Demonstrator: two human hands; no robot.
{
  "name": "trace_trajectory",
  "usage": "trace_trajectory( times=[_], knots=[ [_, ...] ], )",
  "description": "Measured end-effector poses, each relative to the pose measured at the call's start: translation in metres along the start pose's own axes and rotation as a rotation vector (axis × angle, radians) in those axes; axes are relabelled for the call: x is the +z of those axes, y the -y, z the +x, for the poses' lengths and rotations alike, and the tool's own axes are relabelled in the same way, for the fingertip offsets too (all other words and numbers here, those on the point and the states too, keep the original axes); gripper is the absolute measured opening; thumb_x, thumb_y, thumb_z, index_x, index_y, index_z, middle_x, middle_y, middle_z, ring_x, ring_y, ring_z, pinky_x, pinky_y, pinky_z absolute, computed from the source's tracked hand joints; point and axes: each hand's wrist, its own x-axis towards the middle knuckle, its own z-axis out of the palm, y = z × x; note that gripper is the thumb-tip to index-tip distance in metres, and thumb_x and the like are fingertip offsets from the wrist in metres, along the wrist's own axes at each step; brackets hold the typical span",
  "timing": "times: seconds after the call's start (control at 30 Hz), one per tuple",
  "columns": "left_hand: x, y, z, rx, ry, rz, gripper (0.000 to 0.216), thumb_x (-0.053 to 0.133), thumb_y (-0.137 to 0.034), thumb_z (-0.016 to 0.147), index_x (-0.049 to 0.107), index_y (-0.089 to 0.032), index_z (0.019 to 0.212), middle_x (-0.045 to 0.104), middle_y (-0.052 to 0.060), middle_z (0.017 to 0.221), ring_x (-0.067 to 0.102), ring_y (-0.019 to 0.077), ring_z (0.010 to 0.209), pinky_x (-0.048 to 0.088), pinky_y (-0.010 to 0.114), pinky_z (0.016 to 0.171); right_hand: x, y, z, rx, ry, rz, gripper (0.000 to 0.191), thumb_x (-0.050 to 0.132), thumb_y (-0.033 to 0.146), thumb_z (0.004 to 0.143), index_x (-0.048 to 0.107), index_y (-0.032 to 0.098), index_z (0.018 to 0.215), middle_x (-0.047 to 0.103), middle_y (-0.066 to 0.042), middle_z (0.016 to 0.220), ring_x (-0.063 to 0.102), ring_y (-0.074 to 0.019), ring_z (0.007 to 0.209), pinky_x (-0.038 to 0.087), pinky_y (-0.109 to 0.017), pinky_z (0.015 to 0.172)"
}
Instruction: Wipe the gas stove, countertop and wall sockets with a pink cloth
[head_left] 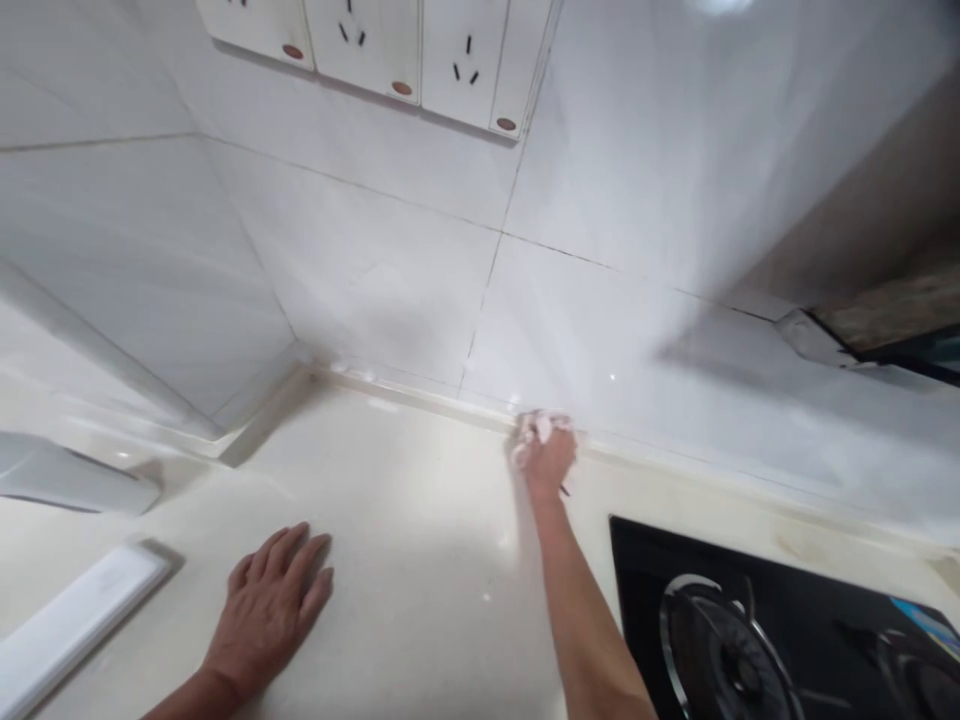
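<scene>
My left hand lies flat on the pale countertop, its fingers spread and nothing in it. Farther back, my right hand is closed around a crumpled, whitish-pink cloth. The cloth touches the raised edge where the counter meets the tiled wall. Part of the cloth is hidden behind the fingers. A small dark tip shows beside the right wrist; I cannot make out what it is.
A black gas stove is set into the counter at the right. White sockets sit on the wall above. On the left lie a white flat block and a white rounded object. A range hood edge juts in at right.
</scene>
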Motion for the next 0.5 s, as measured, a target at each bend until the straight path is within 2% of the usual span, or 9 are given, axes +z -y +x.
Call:
trace_trajectory(
  times=[0.1,0.2,0.33,0.43,0.5],
  knots=[
    [0.0,0.002,0.001,0.009,0.003,-0.001,0.051,0.04,-0.052,0.099,0.069,-0.025,0.13,0.064,0.015,0.146,0.052,0.035,0.139,0.037,0.055,0.113,0.036,0.037,-0.009,0.024,0.071,0.046,0.035,0.041,0.035,0.101,0.062,0.013,0.118,0.063,-0.019,0.119,0.05,-0.0326,0.118,0.044,-0.05,0.101],
    [-0.002,0.002,0.002,0.018,0.006,0.006,0.053,0.04,-0.053,0.1,0.07,-0.023,0.131,0.063,0.015,0.147,0.052,0.0349,0.139,0.037,0.054,0.112,0.045,0.043,-0.012,-0.03,0.141,0.137,0.033,0.046,0.032,0.098,0.061,0.017,0.123,0.064,-0.015,0.129,0.048,-0.0309,0.127,0.041,-0.05,0.109],
    [-0.004,0.0,0.001,0.009,0.031,0.014,0.052,0.041,-0.05,0.101,0.071,-0.022,0.133,0.063,0.015,0.147,0.052,0.0347,0.139,0.039,0.053,0.112,0.02,0.003,-0.008,-0.041,0.138,0.257,0.023,0.056,0.029,0.089,0.064,0.022,0.109,0.069,-0.011,0.117,0.054,-0.0306,0.123,0.044,-0.05,0.108],
    [-0.003,-0.001,0.0,0.017,0.008,0.001,0.05,0.044,-0.05,0.101,0.072,-0.024,0.133,0.064,0.014,0.147,0.053,0.0342,0.138,0.039,0.053,0.111,-0.002,-0.026,-0.004,0.06,0.009,0.313,0.021,0.054,0.038,0.088,0.062,0.022,0.101,0.067,-0.011,0.1,0.059,-0.0321,0.108,0.048,-0.055,0.1],
    [0.0,0.0,-0.002,0.019,-0.019,-0.008,0.048,0.047,-0.05,0.101,0.073,-0.025,0.133,0.065,0.013,0.146,0.054,0.0339,0.137,0.039,0.052,0.111,-0.013,-0.03,-0.001,0.138,-0.101,0.359,0.024,0.048,0.043,0.092,0.059,0.022,0.099,0.065,-0.008,0.091,0.061,-0.0291,0.095,0.053,-0.051,0.089]
  ],
)
